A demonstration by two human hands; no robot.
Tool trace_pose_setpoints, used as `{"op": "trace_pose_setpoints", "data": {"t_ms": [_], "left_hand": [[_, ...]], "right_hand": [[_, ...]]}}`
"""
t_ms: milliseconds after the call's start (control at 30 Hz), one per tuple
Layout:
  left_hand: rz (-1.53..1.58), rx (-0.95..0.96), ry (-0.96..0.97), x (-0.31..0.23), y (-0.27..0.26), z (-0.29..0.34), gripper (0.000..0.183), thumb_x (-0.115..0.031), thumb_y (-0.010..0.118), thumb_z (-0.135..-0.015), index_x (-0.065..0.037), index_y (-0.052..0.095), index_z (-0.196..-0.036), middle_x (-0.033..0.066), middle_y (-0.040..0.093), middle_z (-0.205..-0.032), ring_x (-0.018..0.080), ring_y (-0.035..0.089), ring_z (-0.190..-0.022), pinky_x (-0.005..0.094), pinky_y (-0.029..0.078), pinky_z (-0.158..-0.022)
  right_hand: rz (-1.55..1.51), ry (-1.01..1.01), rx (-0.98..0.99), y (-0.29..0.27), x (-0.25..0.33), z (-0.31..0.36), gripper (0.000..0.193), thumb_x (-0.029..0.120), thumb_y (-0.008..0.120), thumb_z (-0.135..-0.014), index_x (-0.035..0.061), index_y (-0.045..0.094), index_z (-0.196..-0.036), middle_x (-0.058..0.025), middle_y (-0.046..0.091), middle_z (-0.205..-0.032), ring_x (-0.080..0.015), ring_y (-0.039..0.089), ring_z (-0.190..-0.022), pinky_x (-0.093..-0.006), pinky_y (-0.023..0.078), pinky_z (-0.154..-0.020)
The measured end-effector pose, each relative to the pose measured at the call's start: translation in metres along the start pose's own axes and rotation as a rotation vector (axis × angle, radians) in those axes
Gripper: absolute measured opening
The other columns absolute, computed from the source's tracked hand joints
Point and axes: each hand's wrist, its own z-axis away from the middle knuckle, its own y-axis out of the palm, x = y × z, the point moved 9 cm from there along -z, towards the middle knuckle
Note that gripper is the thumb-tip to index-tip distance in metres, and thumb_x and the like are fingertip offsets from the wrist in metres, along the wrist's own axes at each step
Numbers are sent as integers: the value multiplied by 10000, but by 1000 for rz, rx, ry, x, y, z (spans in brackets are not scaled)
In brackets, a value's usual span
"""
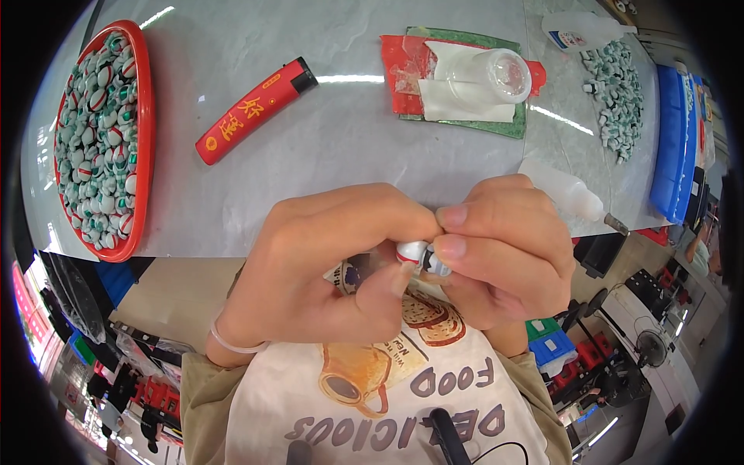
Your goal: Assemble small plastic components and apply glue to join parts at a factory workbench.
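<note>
Both my hands meet over the table's near edge, above my lap. Between the thumb and fingers of my left hand [329,260] is a small rounded white plastic piece [411,251] with a red band. My right hand [508,252] pinches a small white-and-dark piece [438,262] against its right side. The two pieces touch; whether they are joined, I cannot tell, as my fingertips cover part of them. Similar white pieces with red and green marks [97,139] fill a red oval basket [145,124] at the far left.
On the grey table [341,139] lies a long red case with a black end [252,112]. A clear plastic cup [509,75] rests on white paper over red and green pads. Small grey-white parts [618,101], two white bottles [585,31] and a blue bin [671,143] are at right.
</note>
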Motion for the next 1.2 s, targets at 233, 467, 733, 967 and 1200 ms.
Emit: {"op": "trace_pose_setpoints", "data": {"t_ms": [233, 467, 733, 967, 1200], "left_hand": [[-40, 41, 34, -1, 0, -1, 298, -228, 569, -762, 60, 590, -833, 116, 592, -693, 172, 547, -578, 255, 402, -521], [-111, 98, 15, -3, 3, -1, 297, -216, 572, -757, 66, 589, -850, 124, 599, -721, 174, 556, -614, 252, 413, -555], [154, 35, 3, 3, 2, 2, 302, -171, 539, -750, 97, 577, -883, 142, 607, -760, 178, 573, -666, 258, 426, -589], [99, 60, 0, 3, 3, 1, 313, -209, 544, -776, 89, 576, -867, 128, 595, -737, 154, 542, -623, 249, 395, -547], [139, -7, 15, 3, 1, 1, 304, -205, 549, -770, 88, 568, -851, 113, 583, -729, 140, 524, -625, 241, 382, -549]], "right_hand": [[-2, 13, -6, 1, 1, 0, 192, -16, 642, -649, 7, 586, -832, -149, 594, -832, -203, 543, -647, -286, 434, -500], [20, -26, 1, 2, 3, 0, 190, -7, 657, -656, 19, 589, -831, -136, 586, -838, -200, 538, -642, -282, 429, -499], [-11, 57, 2, 1, 0, 2, 244, -22, 680, -633, 21, 587, -854, -139, 578, -882, -198, 538, -643, -277, 424, -506], [-13, 52, 10, 1, -1, 1, 232, -25, 667, -645, 20, 580, -856, -139, 575, -880, -195, 536, -627, -274, 422, -507], [-3, 43, -4, 1, -1, 1, 222, -22, 666, -648, 24, 582, -848, -138, 575, -871, -191, 532, -616, -277, 425, -500]]}}
